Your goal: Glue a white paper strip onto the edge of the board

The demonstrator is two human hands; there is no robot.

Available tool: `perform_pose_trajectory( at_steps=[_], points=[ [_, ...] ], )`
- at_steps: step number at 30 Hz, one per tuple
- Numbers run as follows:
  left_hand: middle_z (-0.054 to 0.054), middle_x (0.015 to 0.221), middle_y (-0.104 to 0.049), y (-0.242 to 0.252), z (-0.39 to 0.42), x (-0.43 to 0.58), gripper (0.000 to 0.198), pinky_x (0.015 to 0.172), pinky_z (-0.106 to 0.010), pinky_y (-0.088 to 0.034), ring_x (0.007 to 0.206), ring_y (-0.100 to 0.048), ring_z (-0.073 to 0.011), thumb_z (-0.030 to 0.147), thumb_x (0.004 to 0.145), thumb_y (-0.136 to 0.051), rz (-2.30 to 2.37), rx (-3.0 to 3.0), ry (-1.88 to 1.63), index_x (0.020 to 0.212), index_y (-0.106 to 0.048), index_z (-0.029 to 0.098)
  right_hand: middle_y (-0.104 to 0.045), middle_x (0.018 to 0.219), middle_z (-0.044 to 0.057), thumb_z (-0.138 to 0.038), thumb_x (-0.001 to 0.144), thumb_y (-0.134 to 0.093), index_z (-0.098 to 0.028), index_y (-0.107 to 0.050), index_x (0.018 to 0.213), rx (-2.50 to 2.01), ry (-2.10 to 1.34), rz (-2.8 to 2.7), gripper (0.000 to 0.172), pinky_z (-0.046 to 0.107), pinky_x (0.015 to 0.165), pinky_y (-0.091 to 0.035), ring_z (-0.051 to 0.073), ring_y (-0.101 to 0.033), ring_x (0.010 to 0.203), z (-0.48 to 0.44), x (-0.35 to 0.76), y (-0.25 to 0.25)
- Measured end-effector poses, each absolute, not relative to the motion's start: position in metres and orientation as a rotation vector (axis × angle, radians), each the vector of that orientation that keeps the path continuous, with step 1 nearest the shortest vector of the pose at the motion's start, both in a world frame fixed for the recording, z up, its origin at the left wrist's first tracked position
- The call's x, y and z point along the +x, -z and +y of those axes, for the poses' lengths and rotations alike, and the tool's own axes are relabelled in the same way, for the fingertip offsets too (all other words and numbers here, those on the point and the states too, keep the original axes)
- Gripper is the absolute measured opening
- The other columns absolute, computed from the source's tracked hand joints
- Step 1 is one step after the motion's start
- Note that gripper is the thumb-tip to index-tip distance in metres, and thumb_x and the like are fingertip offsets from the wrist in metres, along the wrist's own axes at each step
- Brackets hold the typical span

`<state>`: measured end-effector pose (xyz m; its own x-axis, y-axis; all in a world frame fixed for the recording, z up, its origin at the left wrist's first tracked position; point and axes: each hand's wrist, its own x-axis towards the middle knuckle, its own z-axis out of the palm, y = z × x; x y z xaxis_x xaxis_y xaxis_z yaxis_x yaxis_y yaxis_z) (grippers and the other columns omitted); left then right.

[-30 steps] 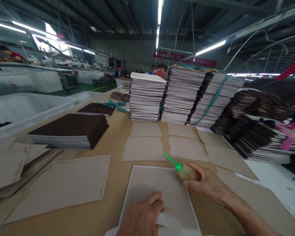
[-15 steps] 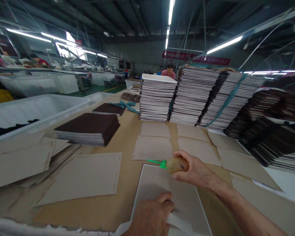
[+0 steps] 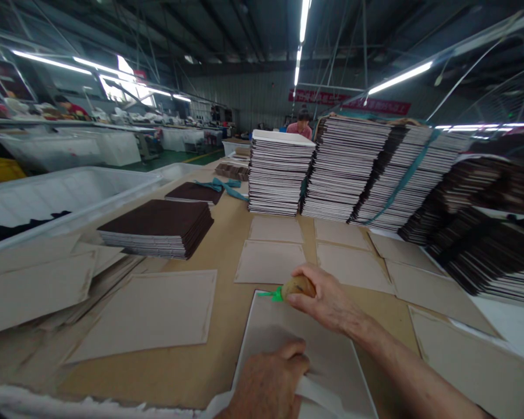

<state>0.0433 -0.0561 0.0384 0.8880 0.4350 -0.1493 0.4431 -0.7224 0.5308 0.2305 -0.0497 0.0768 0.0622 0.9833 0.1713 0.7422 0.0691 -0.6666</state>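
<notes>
My right hand (image 3: 323, 297) is closed around a rounded, yellowish squeeze bottle (image 3: 297, 287). Its green nozzle (image 3: 273, 294) points left, at the far left corner of a pale grey board (image 3: 283, 323) with a thin white edge. Over the near part of this board, my left hand (image 3: 268, 378) rests with its fingers curled in. A white strip (image 3: 321, 396), like paper or tape, comes out from beneath that hand on both sides. The fingertips of the left hand are partly hidden.
Grey panels (image 3: 271, 262) lie flat ahead and to the right, and more overlap on the left (image 3: 157, 317). A dark brown stack (image 3: 157, 224) sits at left. Tall stacks (image 3: 282, 171) stand at the back. A white bin (image 3: 82, 186) borders the table. Another person (image 3: 301, 128) is behind the stacks.
My right hand has moved left with the squeeze bottle, bringing the green nozzle to the board's far left corner. The left hand has stayed in place.
</notes>
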Motion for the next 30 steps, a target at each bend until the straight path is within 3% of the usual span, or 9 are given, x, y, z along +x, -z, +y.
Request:
perform_pose_trajectory(
  at_steps=[8, 18, 30],
  points=[
    [0.002, 0.135, -0.055, -0.036, -0.056, 0.043, 0.046, 0.09, -0.031, -0.054, 0.103, -0.065, -0.0234, 0.013, 0.066, -0.052, 0.631, 2.459, 0.021, 0.109, -0.064, 0.026, -0.056, 0.088, -0.002, -0.019, 0.08, -0.071, -0.019, -0.061, 0.098, -1.703, -0.414, -1.907, 0.021, 0.025, 0.066, -0.033, 0.014, -0.051, 0.078, -0.04, 0.225, -0.092],
    [0.001, 0.138, -0.052, -0.029, -0.051, 0.042, 0.044, 0.09, -0.028, -0.053, 0.105, -0.064, -0.0221, 0.013, 0.066, -0.052, 0.571, 2.428, 0.007, 0.107, -0.064, 0.025, -0.056, 0.083, -0.004, -0.021, 0.08, -0.072, -0.02, -0.061, 0.089, -1.703, -0.346, -2.046, 0.014, 0.024, 0.062, -0.03, 0.013, -0.049, 0.075, -0.028, 0.221, -0.103],
    [-0.001, 0.138, -0.053, -0.039, -0.056, 0.046, 0.051, 0.095, -0.036, -0.052, 0.109, -0.063, -0.0265, 0.01, 0.063, -0.048, 0.637, 2.467, 0.018, 0.109, -0.064, 0.024, -0.052, 0.076, -0.004, -0.029, 0.079, -0.072, -0.018, -0.056, 0.074, -1.777, -0.282, -2.167, 0.02, 0.024, 0.057, -0.024, 0.011, -0.043, 0.066, -0.021, 0.212, -0.125]
  ],
)
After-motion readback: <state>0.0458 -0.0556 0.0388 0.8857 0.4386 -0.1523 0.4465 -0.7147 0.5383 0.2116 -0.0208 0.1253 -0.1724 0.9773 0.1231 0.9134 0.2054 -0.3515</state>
